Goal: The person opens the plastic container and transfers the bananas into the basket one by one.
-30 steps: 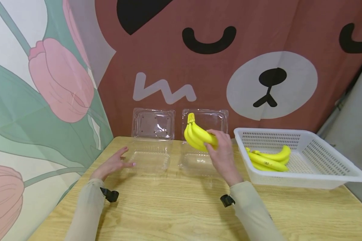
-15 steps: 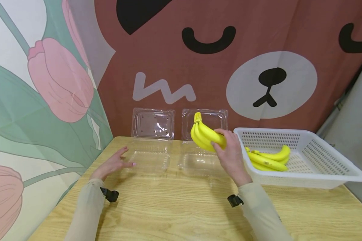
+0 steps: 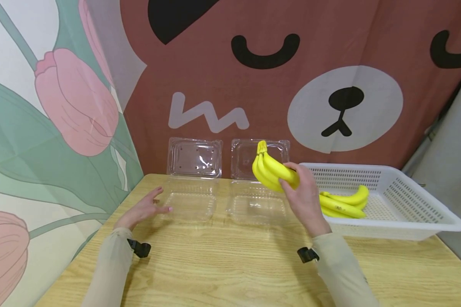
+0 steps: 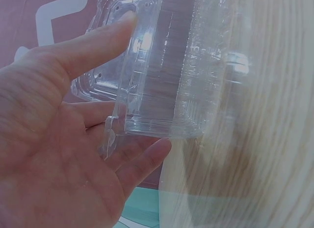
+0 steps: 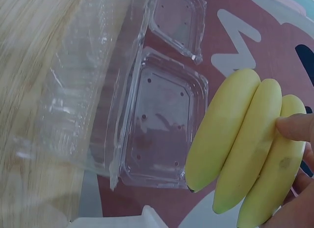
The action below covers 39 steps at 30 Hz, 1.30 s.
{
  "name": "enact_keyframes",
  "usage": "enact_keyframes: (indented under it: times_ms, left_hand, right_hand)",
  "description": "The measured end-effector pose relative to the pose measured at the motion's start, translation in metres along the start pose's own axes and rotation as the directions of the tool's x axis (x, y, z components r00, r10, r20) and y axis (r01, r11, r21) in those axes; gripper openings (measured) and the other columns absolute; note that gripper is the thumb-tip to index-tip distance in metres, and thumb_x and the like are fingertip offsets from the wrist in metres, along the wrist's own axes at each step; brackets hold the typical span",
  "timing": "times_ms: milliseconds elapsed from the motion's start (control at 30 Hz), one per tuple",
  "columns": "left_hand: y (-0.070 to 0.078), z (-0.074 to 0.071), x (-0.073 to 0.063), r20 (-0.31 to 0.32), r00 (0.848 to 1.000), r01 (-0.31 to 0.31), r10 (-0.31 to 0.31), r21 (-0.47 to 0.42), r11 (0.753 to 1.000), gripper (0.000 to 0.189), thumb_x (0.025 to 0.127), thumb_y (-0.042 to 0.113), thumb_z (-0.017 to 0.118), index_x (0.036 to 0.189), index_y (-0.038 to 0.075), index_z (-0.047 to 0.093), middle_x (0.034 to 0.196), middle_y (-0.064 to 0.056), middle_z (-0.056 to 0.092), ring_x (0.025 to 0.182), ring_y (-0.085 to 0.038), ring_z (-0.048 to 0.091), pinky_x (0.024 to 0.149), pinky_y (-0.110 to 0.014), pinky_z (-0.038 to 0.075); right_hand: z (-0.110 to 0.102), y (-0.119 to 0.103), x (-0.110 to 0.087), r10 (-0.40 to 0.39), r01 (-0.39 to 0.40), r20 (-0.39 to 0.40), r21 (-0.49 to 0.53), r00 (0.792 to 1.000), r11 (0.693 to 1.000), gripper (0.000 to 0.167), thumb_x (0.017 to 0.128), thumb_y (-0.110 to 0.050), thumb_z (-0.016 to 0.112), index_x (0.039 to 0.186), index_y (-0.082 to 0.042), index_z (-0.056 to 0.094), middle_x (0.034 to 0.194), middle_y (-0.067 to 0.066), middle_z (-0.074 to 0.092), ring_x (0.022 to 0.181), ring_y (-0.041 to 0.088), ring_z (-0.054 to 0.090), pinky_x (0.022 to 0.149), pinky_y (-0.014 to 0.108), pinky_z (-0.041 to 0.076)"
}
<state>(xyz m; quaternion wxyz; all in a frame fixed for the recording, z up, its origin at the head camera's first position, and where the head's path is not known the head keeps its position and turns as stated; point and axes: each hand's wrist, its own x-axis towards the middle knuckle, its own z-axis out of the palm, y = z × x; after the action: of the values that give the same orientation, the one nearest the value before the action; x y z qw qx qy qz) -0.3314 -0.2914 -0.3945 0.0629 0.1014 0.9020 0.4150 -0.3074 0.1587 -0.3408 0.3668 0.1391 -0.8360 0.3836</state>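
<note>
My right hand [image 3: 304, 197] grips a bunch of yellow bananas [image 3: 272, 169] by its lower part, stem end up, in the air over the right clear plastic clamshell box [image 3: 256, 207]. In the right wrist view several bananas [image 5: 250, 139] of the bunch lie side by side, the thumb pressed on one. My left hand [image 3: 141, 209] is at the left side of another clear clamshell box [image 3: 192, 204], thumb and fingers spread. In the left wrist view the thumb reaches over that box's edge [image 4: 132, 105]; whether it touches is unclear. Both boxes stand with lids raised.
On the right of the wooden table [image 3: 215, 264] stands a white perforated plastic basket [image 3: 407, 228]. More bananas [image 3: 343, 204] lie at its left end. A printed cloth [image 3: 269, 98] hangs right behind the table's back edge, and another [image 3: 77, 106] along the left.
My right hand has moved right with the banana bunch, toward the basket, and now overlaps its left rim. The left hand has stayed in place.
</note>
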Motion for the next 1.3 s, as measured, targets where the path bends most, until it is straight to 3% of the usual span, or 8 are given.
enact_keyframes:
  times_ms: [367, 733, 1300]
  left_hand:
    - [0.001, 0.0, 0.0, 0.003, 1.0, 0.001, -0.001, 0.004, 1.0, 0.097, 0.091, 0.031, 0.071, 0.156, -0.002, 0.007, 0.159, -0.027, 0.009, 0.138, -0.053, 0.024, 0.107, -0.064, 0.031]
    - [-0.004, -0.001, 0.002, -0.007, 1.0, 0.009, -0.009, 0.013, 1.0, 0.097, 0.091, 0.032, 0.071, 0.157, -0.001, 0.007, 0.16, -0.026, 0.008, 0.139, -0.053, 0.023, 0.108, -0.064, 0.028]
    - [-0.003, 0.0, 0.002, 0.001, 0.999, 0.032, -0.032, 0.003, 0.999, 0.098, 0.091, 0.034, 0.071, 0.157, 0.002, 0.006, 0.161, -0.024, 0.008, 0.139, -0.052, 0.022, 0.107, -0.065, 0.028]
  right_hand:
    - [-0.015, 0.01, 0.002, 0.027, -0.028, -0.02, -0.04, 0.999, 0.999, 0.043, 0.085, -0.001, 0.074, 0.126, -0.005, 0.061, 0.121, 0.014, 0.061, 0.113, 0.033, 0.05, 0.096, 0.05, 0.04]
    - [-0.03, 0.02, 0.003, 0.004, -0.008, -0.066, -0.057, 0.998, 0.998, 0.041, 0.085, 0.002, 0.074, 0.124, -0.003, 0.061, 0.118, 0.015, 0.061, 0.109, 0.034, 0.049, 0.09, 0.049, 0.04]
    - [-0.059, 0.051, -0.003, -0.009, -0.002, -0.077, -0.136, 0.997, 0.991, 0.046, 0.083, 0.006, 0.074, 0.126, -0.001, 0.06, 0.118, 0.018, 0.062, 0.105, 0.037, 0.05, 0.086, 0.051, 0.038]
